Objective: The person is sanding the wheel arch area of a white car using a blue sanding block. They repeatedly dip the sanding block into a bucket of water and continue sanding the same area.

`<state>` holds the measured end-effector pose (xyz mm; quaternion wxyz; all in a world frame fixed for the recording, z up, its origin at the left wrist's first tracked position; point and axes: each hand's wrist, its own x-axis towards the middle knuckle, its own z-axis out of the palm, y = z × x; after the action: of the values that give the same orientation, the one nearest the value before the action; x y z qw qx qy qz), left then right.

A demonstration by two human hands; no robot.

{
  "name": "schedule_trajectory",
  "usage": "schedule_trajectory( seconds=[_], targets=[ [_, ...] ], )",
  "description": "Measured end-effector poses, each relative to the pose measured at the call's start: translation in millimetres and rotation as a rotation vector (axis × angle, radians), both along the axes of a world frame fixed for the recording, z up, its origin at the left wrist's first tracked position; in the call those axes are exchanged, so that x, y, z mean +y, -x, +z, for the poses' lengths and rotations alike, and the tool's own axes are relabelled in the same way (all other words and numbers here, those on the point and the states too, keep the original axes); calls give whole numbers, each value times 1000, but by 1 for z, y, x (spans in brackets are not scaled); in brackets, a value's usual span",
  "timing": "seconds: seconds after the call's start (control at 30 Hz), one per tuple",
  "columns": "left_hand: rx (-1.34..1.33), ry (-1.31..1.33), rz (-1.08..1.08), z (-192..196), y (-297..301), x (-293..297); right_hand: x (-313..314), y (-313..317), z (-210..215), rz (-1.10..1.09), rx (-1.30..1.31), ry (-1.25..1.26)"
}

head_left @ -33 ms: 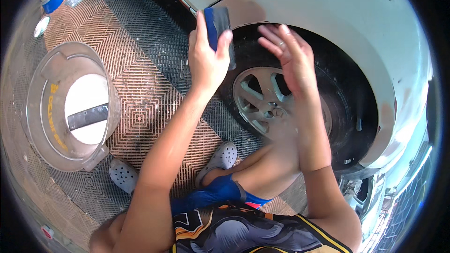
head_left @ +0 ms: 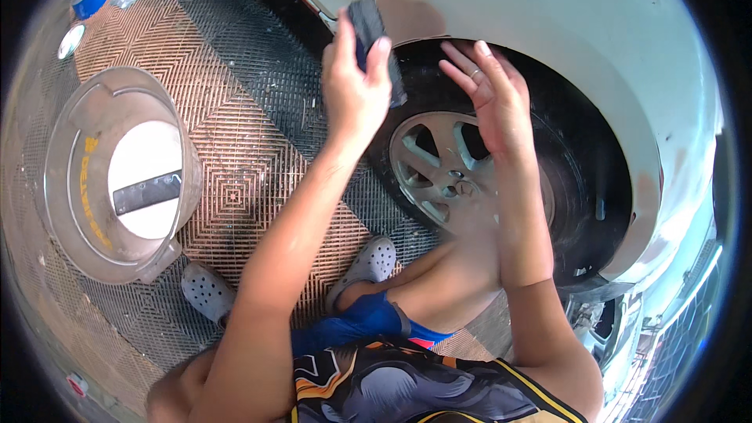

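The dark sanding block [head_left: 374,39] pinched in the left hand [head_left: 354,86] looks matt and gritty. Just beyond the grip, the white fender [head_left: 548,39] is dull, with scuffed brownish patches. Below it the alloy wheel [head_left: 454,172] is dusty metal, ringed by matt rubber. Far left of the grip, a clear plastic bucket [head_left: 117,172] stands on rough grid floor matting [head_left: 251,133].

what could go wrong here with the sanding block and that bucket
The left hand pinches the dark sanding block only by its lower end, so it might slip against the fender. The open right hand hovers over the tyre. The clear bucket sits near the feet and may be kicked.
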<state>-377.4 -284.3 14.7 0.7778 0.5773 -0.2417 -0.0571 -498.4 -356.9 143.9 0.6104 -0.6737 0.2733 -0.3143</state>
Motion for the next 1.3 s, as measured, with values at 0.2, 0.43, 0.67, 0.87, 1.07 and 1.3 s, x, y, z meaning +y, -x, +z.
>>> schedule_trajectory(
  seconds=[0.2, 0.43, 0.67, 0.87, 1.07, 1.3],
  targets=[
    [-43, 69, 222, 71, 48, -54, -22, 16, 0, -43, -104, -45],
    [459, -47, 201, 3, -12, -88, -18, 6, -9, -1, -67, 73],
    [17, -37, 365, 17, 30, -77, -20, 8, -11, -13, -56, 110],
    [235, -186, 184, 28, 22, -81, -21, 17, -13, -75, -7, 179],
    [377, -296, 111, -25, -19, -87, -12, 10, -8, -46, -12, 162],
    [224, -326, 190, -34, -3, -77, -13, 10, -10, -45, -2, 179]
  ],
)
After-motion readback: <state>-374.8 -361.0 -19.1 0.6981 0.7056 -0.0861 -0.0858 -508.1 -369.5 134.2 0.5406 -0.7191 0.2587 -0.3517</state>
